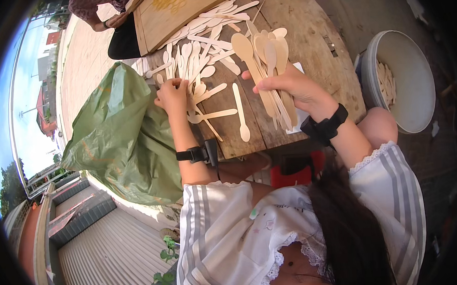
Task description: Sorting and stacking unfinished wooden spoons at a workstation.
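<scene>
In my right hand (292,89) is a thick bunch of wooden spoons (253,65), bowls up and handles hanging below my fist. My left hand (174,96) reaches down at the near left side of a loose pile of wooden spoons (189,57) on the table. Its fingers are bent together, and whatever they pinch is hidden behind them. Between my hands a single wooden spoon (240,111) lies with its bowl toward me. Another spoon (214,115) lies crosswise just beyond my left wrist.
The worn wooden table (315,37) has a wooden tray (177,17) at its far left, near another person's hand (116,20). A green plastic bag (121,142) hangs at the left edge. Right of the table stands a white bucket (414,83) with wooden pieces (386,84) inside.
</scene>
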`<move>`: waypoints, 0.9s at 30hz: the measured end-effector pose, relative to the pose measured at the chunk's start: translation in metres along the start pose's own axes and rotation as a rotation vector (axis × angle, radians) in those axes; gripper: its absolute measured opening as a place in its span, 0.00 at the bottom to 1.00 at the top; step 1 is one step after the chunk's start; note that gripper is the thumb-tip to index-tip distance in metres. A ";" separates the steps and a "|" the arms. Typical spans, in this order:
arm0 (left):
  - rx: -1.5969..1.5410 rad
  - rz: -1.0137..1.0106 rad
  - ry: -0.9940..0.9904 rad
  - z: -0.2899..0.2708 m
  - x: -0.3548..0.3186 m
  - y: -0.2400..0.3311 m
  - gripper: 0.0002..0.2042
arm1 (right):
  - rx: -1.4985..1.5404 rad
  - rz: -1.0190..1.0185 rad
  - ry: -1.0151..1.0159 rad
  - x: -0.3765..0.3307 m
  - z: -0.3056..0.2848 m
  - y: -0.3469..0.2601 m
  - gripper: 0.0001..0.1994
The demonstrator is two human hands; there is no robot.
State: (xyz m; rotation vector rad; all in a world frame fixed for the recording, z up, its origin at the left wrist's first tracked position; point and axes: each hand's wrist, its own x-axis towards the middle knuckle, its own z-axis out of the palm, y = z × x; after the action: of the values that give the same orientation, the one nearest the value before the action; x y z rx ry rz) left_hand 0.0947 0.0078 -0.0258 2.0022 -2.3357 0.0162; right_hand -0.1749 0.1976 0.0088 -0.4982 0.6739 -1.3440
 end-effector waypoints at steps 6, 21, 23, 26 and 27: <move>-0.605 -0.202 -0.251 0.025 0.029 -0.047 0.11 | -0.018 0.025 -0.024 -0.002 0.006 -0.001 0.29; -0.371 0.004 -0.694 -0.018 0.031 0.007 0.10 | 0.041 0.028 0.084 0.001 -0.004 0.002 0.26; -0.382 -0.012 -0.710 -0.022 0.032 0.004 0.10 | 0.022 0.018 0.077 0.000 -0.002 0.002 0.26; -0.484 -0.011 -0.605 -0.033 0.024 0.005 0.09 | 0.000 -0.034 0.080 -0.001 0.000 0.001 0.25; -0.572 0.002 -0.480 -0.040 0.017 0.006 0.08 | -0.002 -0.074 0.089 -0.001 0.001 0.001 0.25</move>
State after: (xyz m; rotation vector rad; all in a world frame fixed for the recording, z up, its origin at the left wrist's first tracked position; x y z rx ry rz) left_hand 0.0880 -0.0062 0.0149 1.8359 -2.2029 -1.1053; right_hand -0.1742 0.1987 0.0091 -0.4711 0.7358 -1.4419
